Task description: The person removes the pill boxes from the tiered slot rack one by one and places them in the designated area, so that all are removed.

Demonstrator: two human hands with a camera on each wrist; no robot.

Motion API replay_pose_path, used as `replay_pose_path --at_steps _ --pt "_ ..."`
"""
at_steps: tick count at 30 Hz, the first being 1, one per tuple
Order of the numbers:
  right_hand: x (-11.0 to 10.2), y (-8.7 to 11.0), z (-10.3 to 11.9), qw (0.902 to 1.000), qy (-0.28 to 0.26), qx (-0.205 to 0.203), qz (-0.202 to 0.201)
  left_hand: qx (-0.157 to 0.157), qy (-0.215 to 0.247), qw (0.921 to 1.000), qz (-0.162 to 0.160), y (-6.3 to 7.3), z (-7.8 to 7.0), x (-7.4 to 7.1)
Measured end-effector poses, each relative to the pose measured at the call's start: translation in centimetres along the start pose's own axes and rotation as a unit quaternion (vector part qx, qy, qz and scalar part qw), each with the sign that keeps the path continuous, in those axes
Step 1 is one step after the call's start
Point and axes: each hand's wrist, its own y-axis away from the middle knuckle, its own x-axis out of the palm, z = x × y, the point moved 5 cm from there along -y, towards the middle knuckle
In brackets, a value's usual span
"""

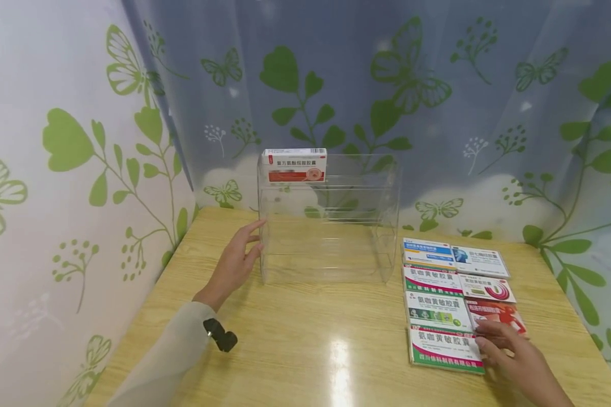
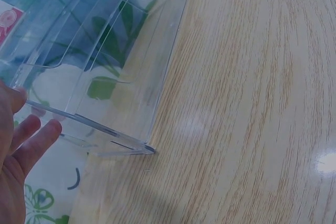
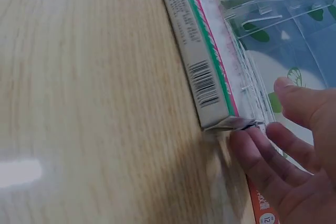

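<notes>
A clear acrylic tiered rack [image 1: 331, 260] stands on the table, with a white and red medicine box [image 1: 294, 167] at the left of its top tier. My left hand [image 1: 236, 263] is at the rack's left side, fingertips right at the panel edge. On the right, my right hand [image 1: 514, 353] reaches the right end of the nearest green-and-white medicine box [image 1: 445, 349]. In the right wrist view its fingertips are at that box's end [image 3: 231, 121], while the thumb is raised apart. Its fingers partly cover a red medicine box [image 1: 496, 316].
Several more medicine boxes lie flat in two columns right of the rack, among them a blue-and-white one [image 1: 427, 251] and a white one with a pink arc [image 1: 486, 288]. Patterned curtains [image 1: 331, 85] hang behind and left of the wooden table [image 1: 295, 339].
</notes>
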Motion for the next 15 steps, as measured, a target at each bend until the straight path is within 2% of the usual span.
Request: replay_pose_path --at_steps 4,10,15 --pt "0.3 0.2 -0.1 0.9998 -0.017 0.006 0.003 0.003 -0.002 1.0 -0.002 0.0 0.0 0.0" --pt "0.9 0.2 -0.2 0.9999 -0.004 -0.004 -0.012 0.005 0.001 1.0 -0.002 -0.1 0.0 0.0" --pt "1.0 0.1 -0.5 0.9997 -0.004 0.021 -0.014 0.001 0.002 1.0 0.003 0.0 -0.1 0.0"
